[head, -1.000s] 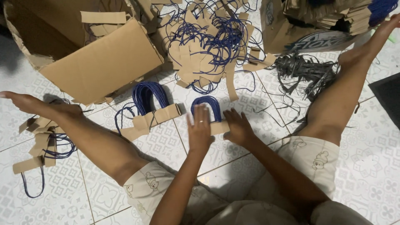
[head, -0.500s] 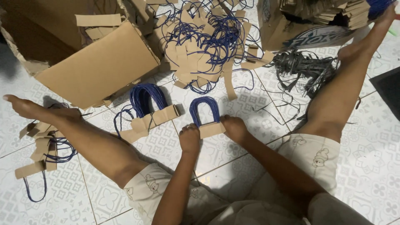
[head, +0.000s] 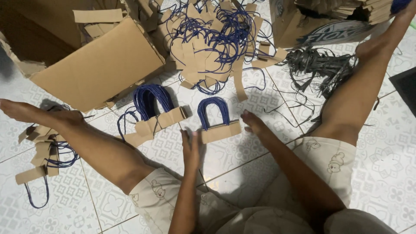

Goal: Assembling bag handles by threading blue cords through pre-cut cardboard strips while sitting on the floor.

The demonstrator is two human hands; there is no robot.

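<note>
Both hands have drawn back slightly from the small stack of blue-cord handles (head: pixel 218 123), which half a second ago they pressed from either end. Left hand (head: pixel 190 149) lies flat, fingers straight and together, its fingertips touching the left end of the stack's brown card strip; it grips nothing. Right hand (head: pixel 255 125) is loosely open, fingers extended, just beside the strip's right end; whether it touches is hard to tell. Stack sits on the tiled floor (head: pixel 242 160) between the person's spread legs, loops pointing away. Just left of it, a thicker bundle of handles (head: pixel 151 115) leans askew. Beyond, a tangled heap of loose handles (head: pixel 212 43), a cardboard box (head: pixel 99 65) cut off at frame edge, and grey strapping (head: pixel 320 65). By the left foot, scattered handles (head: pixel 43 151), partly hidden by the leg.
</note>
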